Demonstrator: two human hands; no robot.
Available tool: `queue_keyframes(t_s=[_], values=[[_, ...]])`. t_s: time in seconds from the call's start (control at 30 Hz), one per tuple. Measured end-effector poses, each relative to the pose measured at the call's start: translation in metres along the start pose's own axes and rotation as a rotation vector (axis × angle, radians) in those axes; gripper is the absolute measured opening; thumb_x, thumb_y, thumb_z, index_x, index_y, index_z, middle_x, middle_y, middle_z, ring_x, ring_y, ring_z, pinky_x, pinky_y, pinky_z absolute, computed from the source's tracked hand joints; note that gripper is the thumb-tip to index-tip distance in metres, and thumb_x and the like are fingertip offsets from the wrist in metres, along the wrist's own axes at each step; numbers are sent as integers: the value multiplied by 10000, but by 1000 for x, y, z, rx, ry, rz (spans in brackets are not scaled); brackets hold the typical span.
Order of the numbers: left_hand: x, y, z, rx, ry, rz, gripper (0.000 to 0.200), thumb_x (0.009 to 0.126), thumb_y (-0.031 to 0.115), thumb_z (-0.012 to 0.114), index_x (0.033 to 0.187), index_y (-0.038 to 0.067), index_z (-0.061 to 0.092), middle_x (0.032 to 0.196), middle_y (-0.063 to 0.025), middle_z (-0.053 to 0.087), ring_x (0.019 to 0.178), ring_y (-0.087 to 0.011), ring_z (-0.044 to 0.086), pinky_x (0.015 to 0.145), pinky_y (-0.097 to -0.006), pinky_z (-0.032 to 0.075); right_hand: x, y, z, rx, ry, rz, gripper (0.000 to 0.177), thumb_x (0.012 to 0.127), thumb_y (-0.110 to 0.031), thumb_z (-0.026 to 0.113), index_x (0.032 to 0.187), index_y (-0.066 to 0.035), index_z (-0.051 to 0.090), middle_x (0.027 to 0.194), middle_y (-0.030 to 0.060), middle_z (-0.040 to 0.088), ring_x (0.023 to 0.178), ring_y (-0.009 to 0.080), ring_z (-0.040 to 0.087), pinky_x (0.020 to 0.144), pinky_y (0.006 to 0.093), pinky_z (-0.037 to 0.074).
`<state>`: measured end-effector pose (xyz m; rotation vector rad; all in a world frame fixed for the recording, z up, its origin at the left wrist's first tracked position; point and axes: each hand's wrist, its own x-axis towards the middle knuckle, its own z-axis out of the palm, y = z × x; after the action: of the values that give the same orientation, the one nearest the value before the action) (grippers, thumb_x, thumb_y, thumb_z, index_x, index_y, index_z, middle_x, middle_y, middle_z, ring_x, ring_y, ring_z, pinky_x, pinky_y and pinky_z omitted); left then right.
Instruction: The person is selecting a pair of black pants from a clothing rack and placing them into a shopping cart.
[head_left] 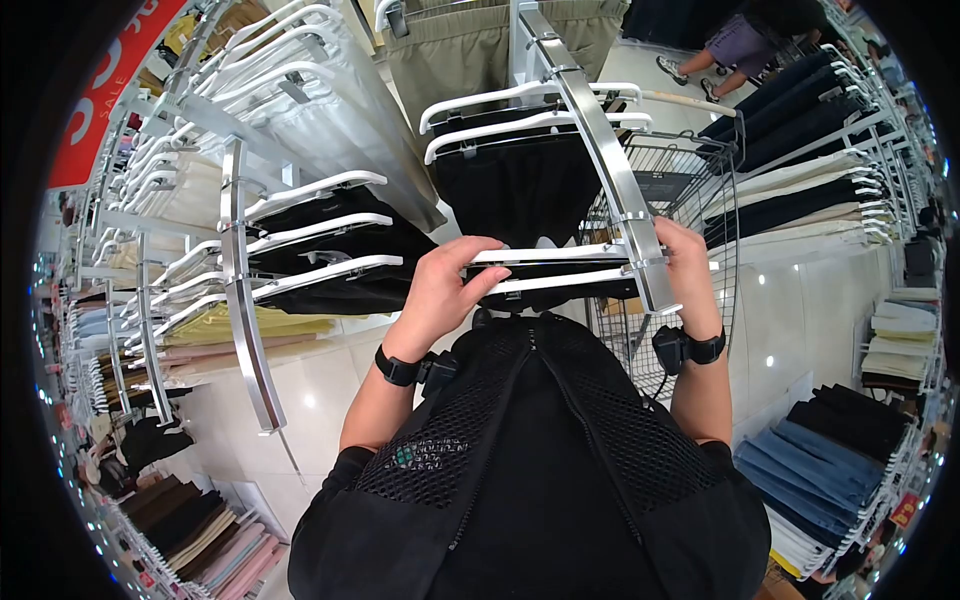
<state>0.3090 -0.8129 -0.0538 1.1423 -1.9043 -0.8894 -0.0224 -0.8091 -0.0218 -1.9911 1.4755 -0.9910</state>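
Black vest [530,450] fills lower centre. Left hand [442,280], centre of frame: thumb and fingers pinching the left end of a white hanger [550,255]. Hanger slim, near-level, mid-frame; black garment [560,296] just below, mostly hidden. Wire cart [672,187], right of centre: brownish item [622,322] low inside, unclear. Right hand [686,262], beside metal rail [602,165]: fingertips hidden, cannot tell grip.

left grip [440,281] on white hanger [560,254]
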Motion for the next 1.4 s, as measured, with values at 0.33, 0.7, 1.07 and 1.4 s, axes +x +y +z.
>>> queue_keyframes(t_s=[0.33,0.7,1.07,1.4], values=[[2,-2,2,3,22,4,328,891,175,800,1165,15,716,986,-124,738,896,-257,704,806,-337,539,2,2,-1,-26,-3,-20,126,869,47,678,991,19,670,884,163,694,777,335,677,691,352,523],[5,-7,4,46,2,8,334,911,218,781,1184,45,696,1038,-128,732,915,-311,713,796,-376,561,-5,-10,-3,344,234,-46,201,983,-59,660,1158,28,707,1036,122,718,943,192,687,867,296,533],[11,-6,6,12,-28,-75,348,908,199,786,1193,16,703,1036,-135,739,945,-277,704,863,-353,533,-6,-55,-11,351,-14,-451,499,863,-439,799,1150,-38,724,1236,167,709,1260,387,603,1051,499,442],[14,-10,8,44,28,8,312,913,215,780,1156,33,709,1029,-137,738,878,-313,715,748,-365,559,-2,-52,-2,80,83,-487,245,810,-145,738,1029,-36,754,1109,112,760,1164,349,666,976,457,471]])
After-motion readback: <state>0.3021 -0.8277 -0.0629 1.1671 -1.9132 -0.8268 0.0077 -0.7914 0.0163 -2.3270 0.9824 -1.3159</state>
